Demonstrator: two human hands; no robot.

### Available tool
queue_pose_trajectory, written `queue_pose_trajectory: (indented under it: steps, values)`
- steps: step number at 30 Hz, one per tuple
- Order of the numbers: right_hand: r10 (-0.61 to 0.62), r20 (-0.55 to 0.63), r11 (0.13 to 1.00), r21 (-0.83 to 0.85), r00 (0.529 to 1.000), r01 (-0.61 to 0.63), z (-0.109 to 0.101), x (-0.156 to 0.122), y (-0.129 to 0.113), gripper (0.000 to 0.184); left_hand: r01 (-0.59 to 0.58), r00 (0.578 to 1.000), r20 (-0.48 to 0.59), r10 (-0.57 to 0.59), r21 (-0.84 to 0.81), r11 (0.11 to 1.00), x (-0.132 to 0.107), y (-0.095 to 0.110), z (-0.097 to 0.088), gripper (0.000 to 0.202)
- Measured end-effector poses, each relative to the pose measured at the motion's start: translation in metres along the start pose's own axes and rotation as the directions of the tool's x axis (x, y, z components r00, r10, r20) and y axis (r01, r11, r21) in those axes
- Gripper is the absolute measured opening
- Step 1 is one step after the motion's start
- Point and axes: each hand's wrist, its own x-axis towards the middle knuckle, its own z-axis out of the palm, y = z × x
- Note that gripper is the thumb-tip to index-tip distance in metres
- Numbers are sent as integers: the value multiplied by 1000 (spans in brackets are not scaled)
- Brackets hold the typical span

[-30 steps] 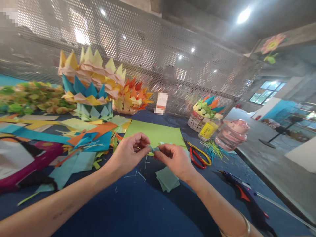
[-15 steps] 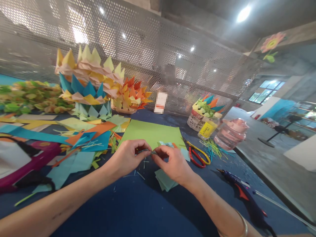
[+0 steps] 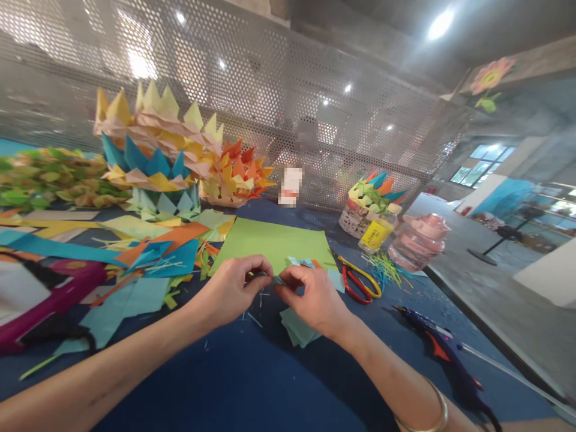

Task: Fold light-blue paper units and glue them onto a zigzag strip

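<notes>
My left hand point(image 3: 236, 291) and my right hand point(image 3: 312, 300) meet fingertip to fingertip over the near edge of a green paper sheet point(image 3: 274, 240). Both pinch a small piece of pale blue-green paper point(image 3: 278, 280), mostly hidden by the fingers. Under my right hand lies a small stack of pale blue-green paper squares point(image 3: 297, 329) on the dark blue table. Small folded blue paper pieces point(image 3: 301, 262) rest on the green sheet just beyond my right hand. Scissors with red and yellow handles point(image 3: 360, 282) lie to the right of that hand.
A hot glue gun point(image 3: 443, 342) lies at the right, near the table edge. Behind the scissors stand a yellow-labelled bottle point(image 3: 377, 234) and a pink bottle point(image 3: 418, 240). Folded paper crowns point(image 3: 157, 156) stand at the back left, with paper strips point(image 3: 67, 243) and a magenta object point(image 3: 58, 297) in front.
The view has shifted slightly. Both hands stay together on the small paper, with only slight finger movement.
</notes>
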Motion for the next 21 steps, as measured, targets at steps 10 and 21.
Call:
queue_pose_trajectory:
  steps: [10, 21]
  values:
    - [25, -9, 1000, -13, 1000, -25, -3, 2, 3, 13, -168, 985, -38, 166, -64, 984, -2, 3, -2, 10]
    - [70, -74, 995, -66, 995, -75, -26, -16, -7, 31, -252, 965, -87, 249, -27, 967, 0, -2, 0, 13]
